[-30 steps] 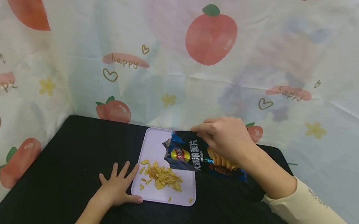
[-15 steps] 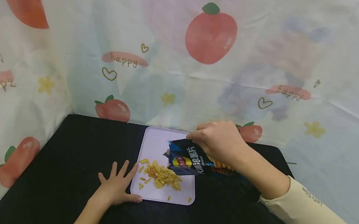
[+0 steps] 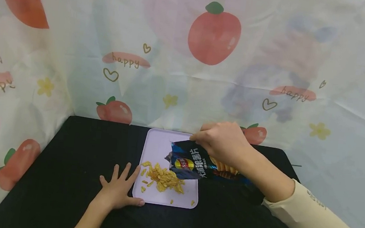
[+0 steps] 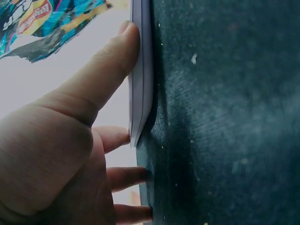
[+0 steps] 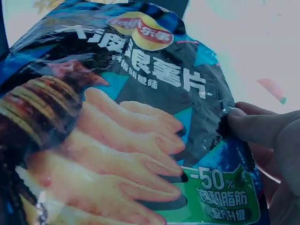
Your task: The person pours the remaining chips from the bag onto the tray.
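Note:
A bag of potato chips [image 3: 186, 162], dark blue and black with a red and yellow logo, is tilted over a pale purple tray [image 3: 161, 145], its torn mouth facing left. My right hand [image 3: 224, 140] pinches the bag's upper edge; in the right wrist view the thumb [image 5: 255, 126] lies on the printed front. Yellow chips [image 3: 164, 178] are heaped on the tray's near half, with a few crumbs apart. At the tray's near left corner my left hand [image 3: 117, 190] rests with fingers spread, the thumb [image 4: 110, 61] touching the rim in the left wrist view.
A black cloth [image 3: 101, 139] covers the table. Behind and to the left hangs a pale curtain [image 3: 158, 89] printed with fruit, hearts and flowers, close to the table's back edge.
The right hand and the chip bag have come down a little toward the tray. The left hand stays at the tray's corner, and the chip heap looks much the same.

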`<state>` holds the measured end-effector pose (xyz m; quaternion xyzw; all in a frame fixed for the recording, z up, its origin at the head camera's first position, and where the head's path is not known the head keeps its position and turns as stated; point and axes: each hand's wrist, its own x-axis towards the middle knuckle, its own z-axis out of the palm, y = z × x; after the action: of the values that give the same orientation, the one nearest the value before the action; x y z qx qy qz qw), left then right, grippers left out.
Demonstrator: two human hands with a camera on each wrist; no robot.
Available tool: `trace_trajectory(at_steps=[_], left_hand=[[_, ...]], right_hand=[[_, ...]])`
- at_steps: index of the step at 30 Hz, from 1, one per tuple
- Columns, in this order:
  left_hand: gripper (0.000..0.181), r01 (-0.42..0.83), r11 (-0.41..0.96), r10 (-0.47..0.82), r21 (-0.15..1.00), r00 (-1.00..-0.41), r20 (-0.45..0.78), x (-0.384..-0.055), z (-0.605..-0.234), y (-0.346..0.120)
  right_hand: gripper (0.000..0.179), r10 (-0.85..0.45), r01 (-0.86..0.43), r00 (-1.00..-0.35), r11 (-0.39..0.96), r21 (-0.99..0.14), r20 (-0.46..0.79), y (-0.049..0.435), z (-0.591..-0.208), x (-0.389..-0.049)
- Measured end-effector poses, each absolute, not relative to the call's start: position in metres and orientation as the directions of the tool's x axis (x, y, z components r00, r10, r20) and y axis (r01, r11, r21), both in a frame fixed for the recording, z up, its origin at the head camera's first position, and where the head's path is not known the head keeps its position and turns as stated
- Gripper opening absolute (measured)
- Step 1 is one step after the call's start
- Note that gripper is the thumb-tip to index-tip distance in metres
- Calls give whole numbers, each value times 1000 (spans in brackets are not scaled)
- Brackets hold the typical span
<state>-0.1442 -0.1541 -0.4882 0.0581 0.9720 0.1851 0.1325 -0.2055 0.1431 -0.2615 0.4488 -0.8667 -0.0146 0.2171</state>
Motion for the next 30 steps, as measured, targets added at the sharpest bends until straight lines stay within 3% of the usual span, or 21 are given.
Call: trace_trajectory(at_steps=[30], left_hand=[[118, 74, 925, 170, 373, -957, -233, -144, -486, -153]], right_hand=[[15, -786, -773, -488, 591, 230, 380, 148, -253, -204]])
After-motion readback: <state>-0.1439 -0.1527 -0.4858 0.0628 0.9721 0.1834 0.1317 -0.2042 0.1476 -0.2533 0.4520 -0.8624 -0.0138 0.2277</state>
